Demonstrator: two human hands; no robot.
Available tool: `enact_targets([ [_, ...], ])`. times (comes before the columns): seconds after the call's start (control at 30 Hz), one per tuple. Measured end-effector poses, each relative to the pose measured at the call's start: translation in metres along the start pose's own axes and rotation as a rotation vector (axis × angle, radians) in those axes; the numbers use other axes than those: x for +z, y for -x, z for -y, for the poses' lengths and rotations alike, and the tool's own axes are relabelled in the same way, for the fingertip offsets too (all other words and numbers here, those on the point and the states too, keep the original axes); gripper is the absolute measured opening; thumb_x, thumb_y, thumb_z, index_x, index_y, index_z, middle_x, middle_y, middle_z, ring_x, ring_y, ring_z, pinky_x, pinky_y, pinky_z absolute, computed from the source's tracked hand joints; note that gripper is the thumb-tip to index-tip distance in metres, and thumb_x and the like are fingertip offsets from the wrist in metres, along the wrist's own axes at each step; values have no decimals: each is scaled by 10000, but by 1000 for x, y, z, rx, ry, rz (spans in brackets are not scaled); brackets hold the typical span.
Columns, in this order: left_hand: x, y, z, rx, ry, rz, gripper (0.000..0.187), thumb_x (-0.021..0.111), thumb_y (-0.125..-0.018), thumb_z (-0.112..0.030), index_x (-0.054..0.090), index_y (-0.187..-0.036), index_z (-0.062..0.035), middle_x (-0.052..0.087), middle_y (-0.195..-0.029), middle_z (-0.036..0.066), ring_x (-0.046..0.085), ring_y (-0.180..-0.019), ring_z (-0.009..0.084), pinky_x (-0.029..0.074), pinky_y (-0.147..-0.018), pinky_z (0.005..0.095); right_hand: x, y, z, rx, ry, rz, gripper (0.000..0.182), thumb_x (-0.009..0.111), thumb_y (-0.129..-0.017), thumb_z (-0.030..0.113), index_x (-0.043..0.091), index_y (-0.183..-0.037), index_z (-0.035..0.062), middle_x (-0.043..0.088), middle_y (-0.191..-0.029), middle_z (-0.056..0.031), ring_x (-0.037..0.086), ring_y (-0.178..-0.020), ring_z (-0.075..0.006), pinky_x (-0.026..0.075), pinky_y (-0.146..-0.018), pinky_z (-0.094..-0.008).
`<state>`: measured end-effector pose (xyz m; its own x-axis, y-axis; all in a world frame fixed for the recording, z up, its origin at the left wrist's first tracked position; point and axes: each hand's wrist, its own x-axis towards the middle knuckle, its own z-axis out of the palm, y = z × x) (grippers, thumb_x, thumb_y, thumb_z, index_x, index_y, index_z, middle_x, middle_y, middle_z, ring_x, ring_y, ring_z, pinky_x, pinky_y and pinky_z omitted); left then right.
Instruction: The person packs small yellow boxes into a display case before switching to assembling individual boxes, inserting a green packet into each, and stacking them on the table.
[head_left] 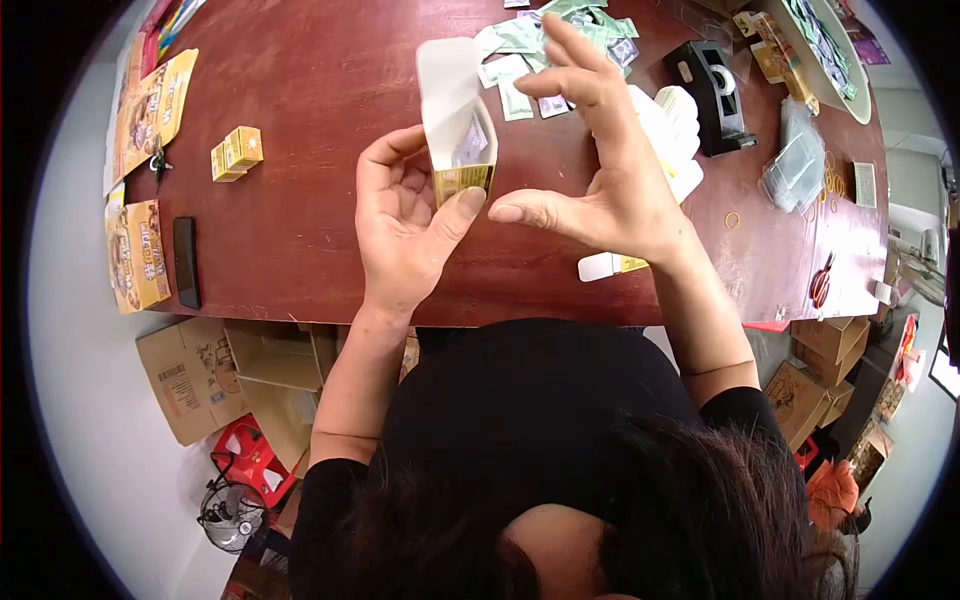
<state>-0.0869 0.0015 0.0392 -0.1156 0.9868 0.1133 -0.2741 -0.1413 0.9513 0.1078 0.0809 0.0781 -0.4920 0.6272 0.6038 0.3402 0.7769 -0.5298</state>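
My left hand (400,230) is closed around a small yellow carton (462,180), its white top flap standing up and open. Inside the carton a purple-and-white sachet (470,147) shows. Just right of the carton, my right hand (622,185) is open and holds nothing, its thumb and fingers spread apart. Beyond it lies a loose pile of green and purple sachets (515,38). Another carton (600,266) with a white flap lies on the table below my right wrist, partly covered by it. A white stack (678,130) is partly hidden behind that hand.
On the red table (300,110) stand a closed yellow box (237,153) and a black tape dispenser (705,100). A black phone-like slab (186,262) lies left. Rightward are clear plastic bags (797,160), red-handled scissors (821,284) and a tub (855,90) of sachets.
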Motion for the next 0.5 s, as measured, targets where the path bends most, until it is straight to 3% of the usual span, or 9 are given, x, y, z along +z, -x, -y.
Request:
enact_targets([
  [0.07,5,1,4,78,23,1,621,767,-877,8,387,-1366,-27,528,-1286,134,574,-1202,207,518,-1025,359,12,14,-4,207,-561,60,643,871,-804,308,569,-1322,77,570,-1373,-172,564,-1299,-321,471,-1074,-434],
  [0.1,11,1,4,140,-4,33,614,767,-879,6,393,-1365,-35,525,-1283,130,590,-1165,201,528,-1004,353,16,18,-6,216,-577,51,578,853,-833,247,587,-1296,25,625,-1280,-138,679,-1120,-241,543,-990,-352],
  [0.17,9,-1,3,199,-145,136,582,764,-877,6,417,-1340,-54,514,-1285,115,628,-1072,185,553,-955,352,9,18,-1,311,-669,140,570,845,-840,189,579,-1314,17,595,-1331,-141,633,-1186,-233,506,-1044,-377],
  [0.2,2,-2,3,197,-143,136,582,764,-877,6,417,-1340,-54,514,-1285,115,628,-1072,185,553,-955,352,5,19,0,403,-765,232,566,836,-846,131,571,-1331,8,565,-1382,-145,588,-1253,-226,470,-1099,-402],
  [0.27,-10,-5,5,247,-303,348,575,762,-887,-29,417,-1346,-51,480,-1297,109,572,-1148,185,520,-953,330,0,20,-3,371,-738,274,561,831,-847,114,578,-1334,2,595,-1340,-136,598,-1236,-222,480,-1081,-389],
  [0.37,-13,-4,1,239,-352,408,539,782,-862,-21,449,-1285,-49,476,-1321,117,569,-1145,184,512,-946,318,-6,18,0,298,-617,307,530,820,-849,88,588,-1316,-5,637,-1278,-128,613,-1211,-216,494,-1052,-369],
  [0.43,-6,-3,1,177,-251,342,562,799,-849,-24,441,-1281,-49,477,-1331,124,569,-1157,193,519,-960,328,-3,19,-1,261,-525,295,505,815,-851,79,591,-1296,-5,648,-1258,-129,616,-1203,-214,496,-1042,-364],
  [0.5,-1,-2,-2,115,-149,278,585,815,-835,-28,433,-1278,-49,478,-1342,131,569,-1169,203,526,-973,338,11,24,-4,291,-781,143,327,820,-855,145,666,-1111,13,691,-1146,-103,666,-1109,-196,521,-1011,-354],
])
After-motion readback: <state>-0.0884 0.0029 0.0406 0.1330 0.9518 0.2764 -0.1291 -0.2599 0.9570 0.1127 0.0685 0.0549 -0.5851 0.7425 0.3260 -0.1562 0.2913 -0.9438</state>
